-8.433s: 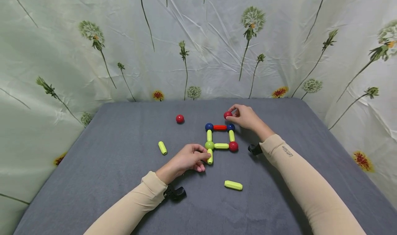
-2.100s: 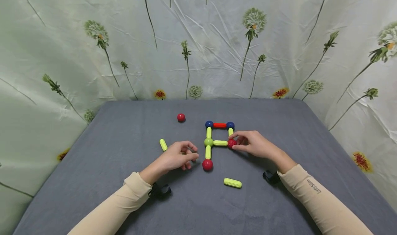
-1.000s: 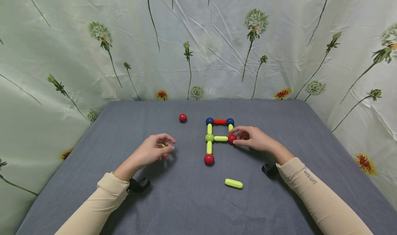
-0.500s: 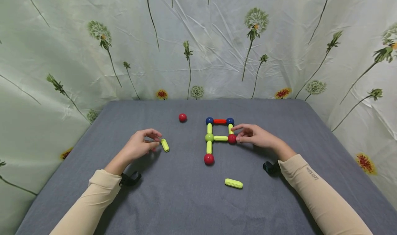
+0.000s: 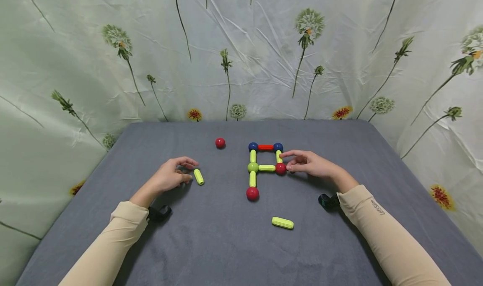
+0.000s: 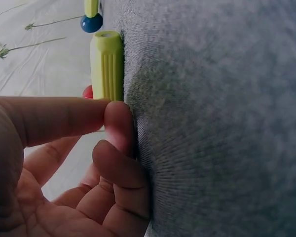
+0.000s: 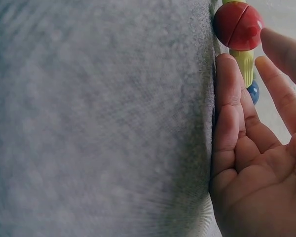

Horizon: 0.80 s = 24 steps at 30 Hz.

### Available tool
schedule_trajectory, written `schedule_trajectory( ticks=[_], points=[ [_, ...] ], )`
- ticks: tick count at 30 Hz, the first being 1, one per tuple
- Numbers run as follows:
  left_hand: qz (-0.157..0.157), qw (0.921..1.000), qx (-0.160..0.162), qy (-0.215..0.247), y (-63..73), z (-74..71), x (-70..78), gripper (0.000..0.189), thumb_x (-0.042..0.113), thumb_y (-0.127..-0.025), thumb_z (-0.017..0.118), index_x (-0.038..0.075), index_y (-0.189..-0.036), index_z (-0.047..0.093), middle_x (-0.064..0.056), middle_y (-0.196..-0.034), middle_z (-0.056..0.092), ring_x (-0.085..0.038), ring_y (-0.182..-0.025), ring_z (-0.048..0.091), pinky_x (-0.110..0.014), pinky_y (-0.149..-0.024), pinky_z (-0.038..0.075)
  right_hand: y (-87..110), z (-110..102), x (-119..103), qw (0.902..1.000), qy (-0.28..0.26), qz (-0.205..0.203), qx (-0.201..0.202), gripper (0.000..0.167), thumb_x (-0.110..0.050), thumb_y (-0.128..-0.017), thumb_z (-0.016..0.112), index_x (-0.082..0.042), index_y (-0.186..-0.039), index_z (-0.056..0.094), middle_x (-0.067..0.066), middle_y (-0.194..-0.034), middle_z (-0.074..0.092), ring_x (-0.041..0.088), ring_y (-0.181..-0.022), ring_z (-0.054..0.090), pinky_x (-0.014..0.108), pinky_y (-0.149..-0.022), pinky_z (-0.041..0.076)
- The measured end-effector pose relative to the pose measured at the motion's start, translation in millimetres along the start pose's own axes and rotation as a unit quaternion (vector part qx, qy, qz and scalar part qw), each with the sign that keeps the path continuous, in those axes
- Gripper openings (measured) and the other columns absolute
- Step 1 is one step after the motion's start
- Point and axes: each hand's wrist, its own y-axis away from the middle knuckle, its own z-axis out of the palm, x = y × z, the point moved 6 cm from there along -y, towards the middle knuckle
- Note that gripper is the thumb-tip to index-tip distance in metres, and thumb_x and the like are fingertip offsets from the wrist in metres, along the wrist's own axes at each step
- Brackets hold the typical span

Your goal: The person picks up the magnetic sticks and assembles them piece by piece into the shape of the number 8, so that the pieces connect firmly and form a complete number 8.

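On the table lies a flat figure of rods and balls: a square with a red rod (image 5: 266, 147) between two blue balls (image 5: 278, 147), a green ball (image 5: 253, 167) and a red ball (image 5: 280, 168) at its corners. From the green ball a yellow-green rod (image 5: 253, 179) runs toward the front to another red ball (image 5: 252, 193). My right hand (image 5: 311, 165) is beside the corner red ball, thumb tip close to it, fingers loosely bent, holding nothing. My left hand (image 5: 167, 177) rests just left of a loose yellow-green rod (image 5: 198, 177), fingers relaxed around nothing.
A second loose yellow-green rod (image 5: 282, 223) lies near the front middle. One loose red ball (image 5: 220, 143) sits at the back, left of the figure. Grey cloth covers the table (image 5: 211, 252), and a flowered curtain (image 5: 264, 68) hangs behind it.
The red ball that my right hand held earlier now ends the front rod; that hand then came to the corner ball. My left hand left the figure and moved left past the loose rod.
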Motion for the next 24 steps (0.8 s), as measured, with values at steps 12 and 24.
schedule_trajectory(
  ticks=[12,24],
  points=[
    [0.019,0.9991,-0.017,-0.034,-1.9,5.0,4.4,0.035,0.010,-0.081,0.067,0.021,-0.114,0.063,-0.011,-0.113,0.057,-0.017,-0.063,0.058,-0.032,-0.056,0.049,0.8,1.7,0.3,0.9996,-0.025,0.013,-0.008,0.047,-0.035,-0.089,0.062,-0.030,-0.134,0.047,0.005,-0.122,0.061,0.017,-0.111,0.058,0.030,-0.091,0.046],
    [0.042,0.9975,-0.019,-0.054,-1.7,8.0,7.7,0.032,0.009,-0.080,0.069,0.023,-0.108,0.067,-0.009,-0.108,0.058,-0.017,-0.066,0.057,-0.031,-0.058,0.048,1.0,2.5,0.3,0.9994,-0.033,0.008,-0.011,0.047,-0.034,-0.090,0.061,-0.028,-0.135,0.047,0.007,-0.122,0.061,0.017,-0.110,0.058,0.029,-0.091,0.047]
  ],
)
